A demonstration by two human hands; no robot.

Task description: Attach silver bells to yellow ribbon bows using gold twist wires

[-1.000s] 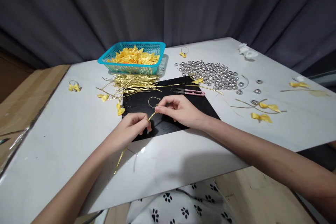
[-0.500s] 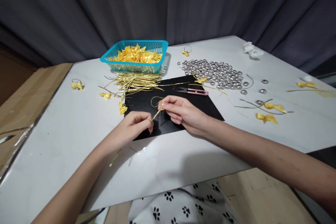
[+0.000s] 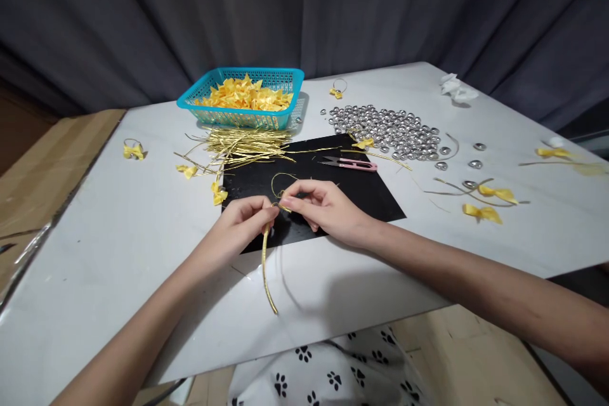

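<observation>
My left hand (image 3: 252, 217) pinches a gold cord (image 3: 265, 269), whose loose end hangs down over the white table. Close beside it, the fingertips of my right hand (image 3: 316, 206) are closed on the same cord near a small gold loop (image 3: 276, 183). The fingers hide the spot where cord and loop meet. Both hands are over a black mat (image 3: 366, 193). On the mat behind them lie pink-handled thread snips (image 3: 352, 164). A bundle of cut gold cords (image 3: 247, 144) rests at the mat's back left edge.
A blue basket (image 3: 238, 119) of yellow bows stands at the back left. Silver beads (image 3: 385, 130) are heaped at the back right. Yellow bows (image 3: 483, 213) and cords lie to the right; finished-looking bow rings (image 3: 133, 150) sit at left. A dark curtain (image 3: 304, 13) hangs behind.
My hands have come closer together. The cord stretched between them now bends at my left fingertips, and its free end hangs forward toward the table's front edge.
</observation>
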